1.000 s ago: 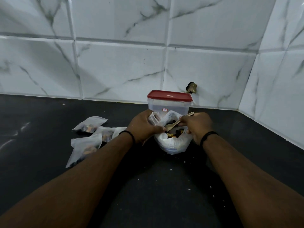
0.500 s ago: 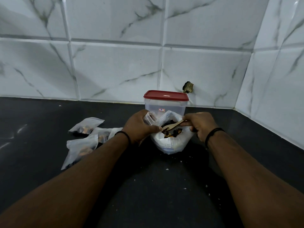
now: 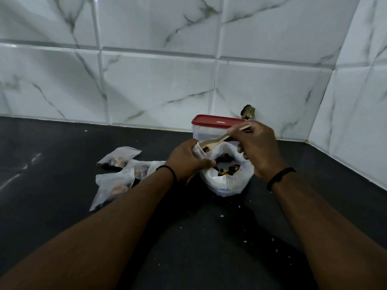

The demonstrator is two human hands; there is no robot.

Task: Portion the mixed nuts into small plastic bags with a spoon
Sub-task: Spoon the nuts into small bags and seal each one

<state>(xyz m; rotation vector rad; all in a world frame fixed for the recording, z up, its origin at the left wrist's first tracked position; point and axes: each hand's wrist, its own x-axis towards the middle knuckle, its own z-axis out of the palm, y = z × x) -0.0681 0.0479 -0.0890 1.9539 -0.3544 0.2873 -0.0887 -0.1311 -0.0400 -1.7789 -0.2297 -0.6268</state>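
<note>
Single head-worn wide-angle view, looking forward and down over both forearms onto a dark stone countertop, facing a corner of white marble-patterned wall tiles. Close range; tile lines bowed by the lens.

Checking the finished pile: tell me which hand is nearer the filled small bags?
Left. The left hand sits just right of the filled small bags; the right hand is farther right, beyond the big nut bag.

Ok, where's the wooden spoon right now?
In the head view, the pale wooden spoon is right of centre, held by the right hand, its bowl at the small clear plastic bag the left hand grips.
</note>
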